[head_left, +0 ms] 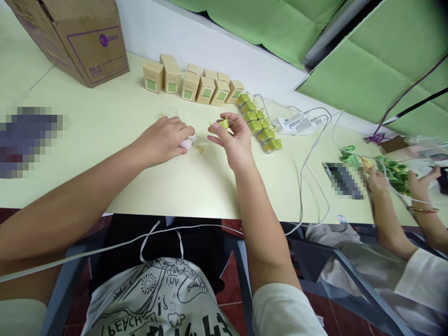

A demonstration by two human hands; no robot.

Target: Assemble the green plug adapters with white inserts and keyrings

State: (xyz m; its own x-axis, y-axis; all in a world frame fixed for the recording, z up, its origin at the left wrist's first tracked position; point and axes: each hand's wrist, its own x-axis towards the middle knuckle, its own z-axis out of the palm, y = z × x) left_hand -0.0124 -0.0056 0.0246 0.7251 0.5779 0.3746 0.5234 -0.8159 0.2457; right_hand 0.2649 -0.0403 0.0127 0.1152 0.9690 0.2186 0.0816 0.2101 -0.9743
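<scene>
Clock from the wearer's seat, 12 = wall. Right hand (238,142): grip pinching a yellow-green part (223,124), long axis roughly 9-to-3. Left hand (166,140): grip closed on a whitish piece (187,143), mostly hidden. Key relation: yellow-green part at 2 o'clock from left grip, near but apart. Small yellow loop (200,149) on the surface (196,191), 4 o'clock from left fingertips, left hand slightly nearer; axis unclear.
</scene>
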